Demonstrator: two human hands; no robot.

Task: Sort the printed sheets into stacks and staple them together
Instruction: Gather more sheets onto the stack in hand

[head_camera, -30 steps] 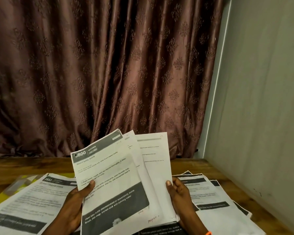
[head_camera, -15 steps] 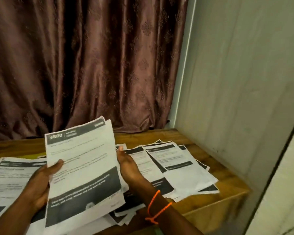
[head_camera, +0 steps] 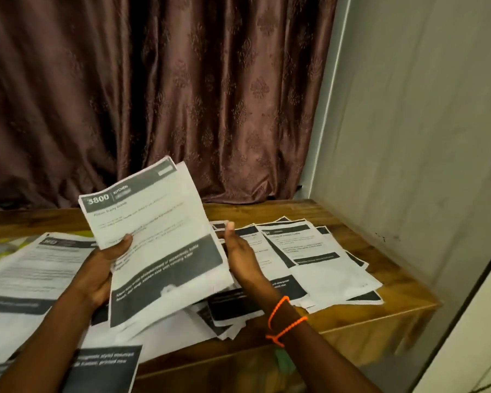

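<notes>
Your left hand (head_camera: 102,268) pinches the light, floppy sheaf (head_camera: 156,242) by its edge, right hand (head_camera: 240,255) open alongside; support near the middle, probably.

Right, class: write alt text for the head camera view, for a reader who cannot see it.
A person's left hand grips a small bundle of printed sheets, top page headed "3800 KITCHEN", while the right hand rests open against its right edge. More printed sheets lie spread over a wooden table, with a brown patterned curtain behind.

Left hand (head_camera: 97,268) grips; right hand (head_camera: 243,256) open.
</notes>
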